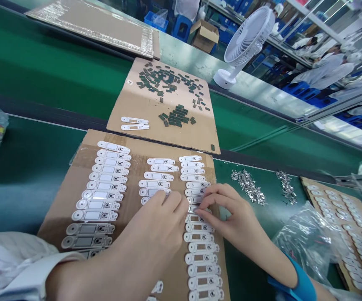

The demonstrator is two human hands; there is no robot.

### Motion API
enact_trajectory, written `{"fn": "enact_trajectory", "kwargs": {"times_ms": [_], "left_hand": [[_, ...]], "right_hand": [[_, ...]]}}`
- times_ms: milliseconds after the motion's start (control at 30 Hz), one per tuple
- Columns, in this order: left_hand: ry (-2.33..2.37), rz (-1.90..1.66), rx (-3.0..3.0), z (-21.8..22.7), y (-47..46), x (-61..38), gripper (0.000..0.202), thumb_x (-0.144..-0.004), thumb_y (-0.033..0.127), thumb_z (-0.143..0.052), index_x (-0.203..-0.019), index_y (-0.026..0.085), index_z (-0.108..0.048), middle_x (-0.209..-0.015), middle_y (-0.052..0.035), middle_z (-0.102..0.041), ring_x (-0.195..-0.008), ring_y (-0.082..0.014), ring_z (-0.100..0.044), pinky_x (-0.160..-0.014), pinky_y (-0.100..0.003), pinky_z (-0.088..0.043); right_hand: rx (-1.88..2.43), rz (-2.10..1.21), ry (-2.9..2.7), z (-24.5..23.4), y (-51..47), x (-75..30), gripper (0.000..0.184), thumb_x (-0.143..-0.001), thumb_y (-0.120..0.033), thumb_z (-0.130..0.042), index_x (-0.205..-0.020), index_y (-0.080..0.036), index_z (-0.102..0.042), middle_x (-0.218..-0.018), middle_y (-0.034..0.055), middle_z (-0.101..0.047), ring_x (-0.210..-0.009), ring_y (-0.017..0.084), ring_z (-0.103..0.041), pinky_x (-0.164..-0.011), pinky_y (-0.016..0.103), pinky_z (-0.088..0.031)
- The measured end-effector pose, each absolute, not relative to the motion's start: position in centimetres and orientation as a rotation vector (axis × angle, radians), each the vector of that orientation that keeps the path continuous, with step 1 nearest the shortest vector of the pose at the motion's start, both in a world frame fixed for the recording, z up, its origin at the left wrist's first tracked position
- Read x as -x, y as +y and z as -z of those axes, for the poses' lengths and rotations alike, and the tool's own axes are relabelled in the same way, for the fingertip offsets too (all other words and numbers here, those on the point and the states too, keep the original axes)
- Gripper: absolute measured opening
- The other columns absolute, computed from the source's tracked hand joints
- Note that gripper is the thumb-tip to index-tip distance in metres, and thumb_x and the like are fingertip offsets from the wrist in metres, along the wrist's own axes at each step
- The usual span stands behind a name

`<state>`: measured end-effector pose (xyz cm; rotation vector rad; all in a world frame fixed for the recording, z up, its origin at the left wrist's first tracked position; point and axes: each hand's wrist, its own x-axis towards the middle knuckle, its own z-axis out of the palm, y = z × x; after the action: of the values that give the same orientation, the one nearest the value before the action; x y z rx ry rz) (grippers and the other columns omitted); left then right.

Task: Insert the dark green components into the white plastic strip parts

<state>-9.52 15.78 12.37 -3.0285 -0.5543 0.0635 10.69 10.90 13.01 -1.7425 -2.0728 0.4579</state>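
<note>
Going left to right: past the left hand point(146, 242) there's a column of white plastic strips point(101, 188) on a cardboard sheet point(55, 221), with a few grey strips point(87, 240) close to that hand's white sleeve point(18, 267). Its fingers point(168, 200) sit close together on the lower end of a middle strip column point(156, 182); can't tell if they're gripping anything. The right hand point(234, 217) is curled narrow, fingertips point(201, 212) on a strip in a third column point(201, 251), just beside the left hand, but can't tell if it's pinching. Right of that hand, loose silver metal clips point(248, 187) lie on the green conveyor belt point(271, 209), then a clear plastic bag point(306, 246) and a second cardboard sheet point(304, 182) with more white strips.
</note>
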Motion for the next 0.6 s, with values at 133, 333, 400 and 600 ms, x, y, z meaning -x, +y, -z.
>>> {"fn": "enact_trajectory", "kwargs": {"times_ms": [133,333,400,600], "left_hand": [[-0.522,-0.004,3.036,-12.1,15.9,9.9,0.031,-0.083,0.035,-0.061,-0.112,0.024,-0.061,-0.092,-0.0037,-0.056,-0.084,-0.021,-0.047,-0.076,-0.034,-0.034],[-0.461,0.023,3.068,-11.2,16.5,10.0,0.031,-0.084,0.029,-0.059,-0.115,0.027,-0.061,-0.095,-0.003,-0.059,-0.085,-0.0204,-0.049,-0.072,-0.033,-0.036],[-0.46,0.018,3.074,-11.3,16.5,10.1,0.033,-0.084,0.028,-0.059,-0.117,0.028,-0.06,-0.097,-0.0032,-0.059,-0.088,-0.0209,-0.05,-0.072,-0.033,-0.036],[-0.438,0.028,3.077,-11.5,16.5,10.1,0.029,-0.081,0.026,-0.063,-0.109,0.027,-0.063,-0.098,-0.0025,-0.059,-0.091,-0.0204,-0.049,-0.074,-0.032,-0.037]], "right_hand": [[1.833,-0.527,-2.05,-13.1,11.2,-10.6,0.008,-0.078,-0.017,-0.067,-0.077,-0.023,-0.062,-0.087,0.0033,-0.064,-0.085,0.02,-0.061,-0.067,0.031,-0.053],[1.9,-0.508,-2.044,-13.4,11.3,-10.5,0.006,-0.078,-0.021,-0.068,-0.076,-0.023,-0.063,-0.085,0.0037,-0.064,-0.083,0.021,-0.06,-0.065,0.032,-0.051],[1.931,-0.566,-2.008,-13.6,11.5,-10.4,0.008,-0.076,-0.021,-0.069,-0.073,-0.023,-0.063,-0.083,0.0027,-0.064,-0.082,0.021,-0.06,-0.065,0.031,-0.05],[2.029,-0.867,-1.836,-14.3,12.3,-10.6,0.009,-0.074,-0.027,-0.07,-0.066,-0.025,-0.066,-0.082,0.0012,-0.064,-0.079,0.019,-0.06,-0.065,0.032,-0.049]]}}
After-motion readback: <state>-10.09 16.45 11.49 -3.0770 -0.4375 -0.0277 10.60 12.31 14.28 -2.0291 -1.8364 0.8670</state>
